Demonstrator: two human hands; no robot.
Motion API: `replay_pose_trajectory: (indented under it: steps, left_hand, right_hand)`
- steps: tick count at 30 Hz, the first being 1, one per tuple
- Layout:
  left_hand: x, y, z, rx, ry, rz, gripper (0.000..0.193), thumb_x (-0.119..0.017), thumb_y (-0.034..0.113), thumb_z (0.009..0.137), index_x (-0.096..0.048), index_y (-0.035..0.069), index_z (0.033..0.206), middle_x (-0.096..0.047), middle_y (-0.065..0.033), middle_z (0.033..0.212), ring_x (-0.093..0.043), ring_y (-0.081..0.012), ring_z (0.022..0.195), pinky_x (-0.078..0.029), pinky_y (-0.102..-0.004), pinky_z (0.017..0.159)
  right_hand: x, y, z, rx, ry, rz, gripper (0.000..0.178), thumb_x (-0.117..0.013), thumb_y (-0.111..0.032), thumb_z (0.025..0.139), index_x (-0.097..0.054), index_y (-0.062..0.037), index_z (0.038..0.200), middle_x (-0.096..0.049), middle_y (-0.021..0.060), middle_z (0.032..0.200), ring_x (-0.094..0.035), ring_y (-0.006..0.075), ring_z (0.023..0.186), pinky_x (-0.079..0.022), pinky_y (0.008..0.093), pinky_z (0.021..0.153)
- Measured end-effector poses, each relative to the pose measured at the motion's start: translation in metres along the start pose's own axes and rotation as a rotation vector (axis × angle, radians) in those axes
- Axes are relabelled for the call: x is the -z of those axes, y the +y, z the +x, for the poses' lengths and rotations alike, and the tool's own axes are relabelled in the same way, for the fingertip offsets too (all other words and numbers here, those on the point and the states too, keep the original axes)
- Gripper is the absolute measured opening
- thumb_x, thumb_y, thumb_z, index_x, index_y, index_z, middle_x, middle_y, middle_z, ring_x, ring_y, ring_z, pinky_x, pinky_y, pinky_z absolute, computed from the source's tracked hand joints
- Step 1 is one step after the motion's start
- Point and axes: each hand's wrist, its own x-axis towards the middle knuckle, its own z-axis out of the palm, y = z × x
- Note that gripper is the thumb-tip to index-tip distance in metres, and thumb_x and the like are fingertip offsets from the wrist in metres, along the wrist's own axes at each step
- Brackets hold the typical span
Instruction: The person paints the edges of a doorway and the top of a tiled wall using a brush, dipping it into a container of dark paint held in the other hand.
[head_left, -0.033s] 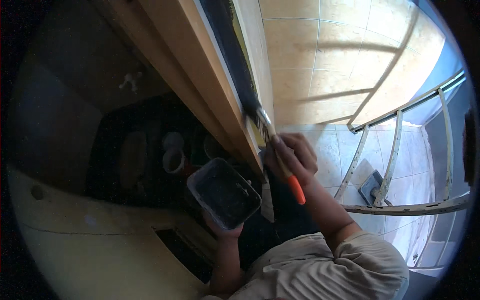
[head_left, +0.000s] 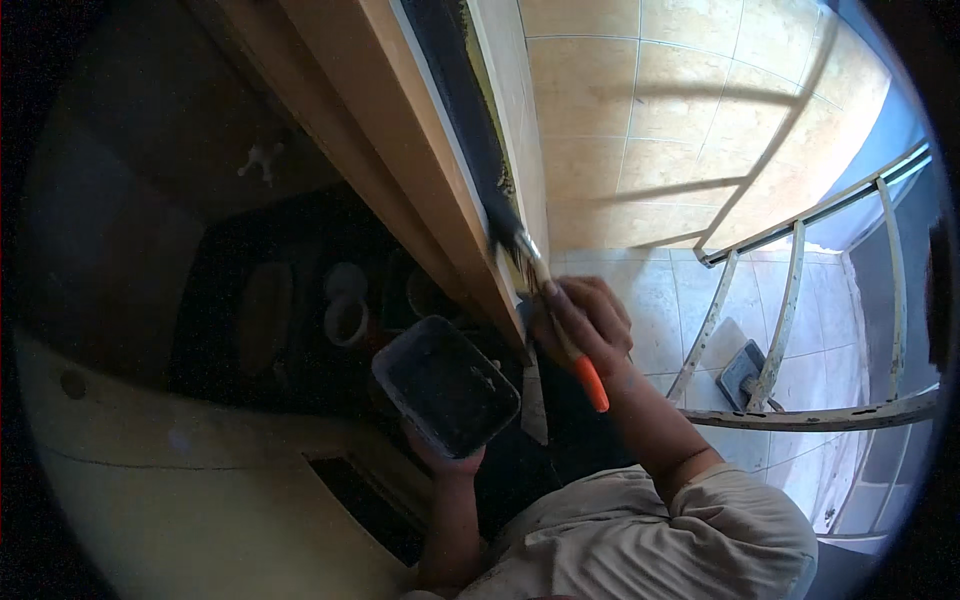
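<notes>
"Brush [head_left: 530, 248] is in which hand, please?"

"It is in the right hand [head_left: 590, 325]. The fingers are closed around the handle, and the orange end points back toward the person."

"And where are the bristles [head_left: 506, 222]?"

"They are dark, and they lie against the dark strip [head_left: 470, 120], along the edge of the wood frame [head_left: 395, 150]."

"What does the left hand [head_left: 455, 465] hold?"

"It holds the tub [head_left: 445, 385], from below and at the near side. The tub is just beside the lower end of the frame. It hides most of the fingers, so I cannot tell how they are bent."

"Is the tub full?"

"Its inside is dark, with a pale smear at the right wall. I cannot tell how full."

"What else is around?"

"On the left, pale cups [head_left: 346, 282] in dim light. On the right, a float [head_left: 740, 372] on the tiled floor [head_left: 655, 320], near metal bars [head_left: 820, 419]."
</notes>
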Motion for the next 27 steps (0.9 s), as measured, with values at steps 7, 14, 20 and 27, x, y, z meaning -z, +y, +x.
replay_pose_trajectory:
  steps: [7, 14, 20, 27]
  left_hand:
    - [-0.013, 0.002, 0.007, -0.036, -0.065, 0.096, 0.081, -0.051, 0.062, 0.099, -0.028, 0.017, 0.162, -0.037, -0.0163, 0.163, -0.041, -0.0474, 0.144, -0.035, -0.0657, 0.117]
    - [-0.028, 0.002, 0.012, -0.049, -0.257, 0.088, 0.085, -0.053, 0.065, 0.097, -0.026, 0.018, 0.163, -0.037, -0.0168, 0.162, -0.039, -0.0499, 0.144, -0.033, -0.0666, 0.118]
    - [-0.026, 0.004, 0.01, -0.058, -0.121, 0.008, 0.083, -0.054, 0.062, 0.098, -0.029, 0.014, 0.161, -0.042, -0.0213, 0.158, -0.043, -0.0518, 0.14, -0.037, -0.0672, 0.115]
    - [-0.034, -0.008, 0.006, -0.04, -0.069, -0.072, 0.082, -0.053, 0.06, 0.099, -0.03, 0.01, 0.16, -0.044, -0.0267, 0.155, -0.047, -0.0553, 0.135, -0.04, -0.0672, 0.113]
  right_hand:
    - [0.025, -0.012, 0.042, 0.029, -0.082, 0.03, 0.032, -0.079, 0.002, 0.08, -0.07, 0.0043, 0.11, -0.07, 0.0161, 0.088, -0.073, 0.0253, 0.073, -0.059, 0.0299, 0.059]
    - [0.033, 0.01, 0.151, 0.242, -0.086, -0.087, 0.034, -0.084, -0.006, 0.08, -0.073, -0.0001, 0.111, -0.073, 0.0143, 0.093, -0.073, 0.0236, 0.078, -0.06, 0.0298, 0.067]
    - [0.018, 0.011, 0.209, 0.339, 0.001, -0.094, 0.032, -0.084, -0.005, 0.079, -0.074, 0.0004, 0.109, -0.071, 0.0133, 0.086, -0.07, 0.0222, 0.073, -0.057, 0.0292, 0.062]
    - [-0.015, 0.014, 0.172, 0.275, 0.336, -0.106, 0.03, -0.084, -0.004, 0.077, -0.076, 0.0009, 0.105, -0.069, 0.0122, 0.079, -0.067, 0.0206, 0.066, -0.053, 0.0285, 0.057]
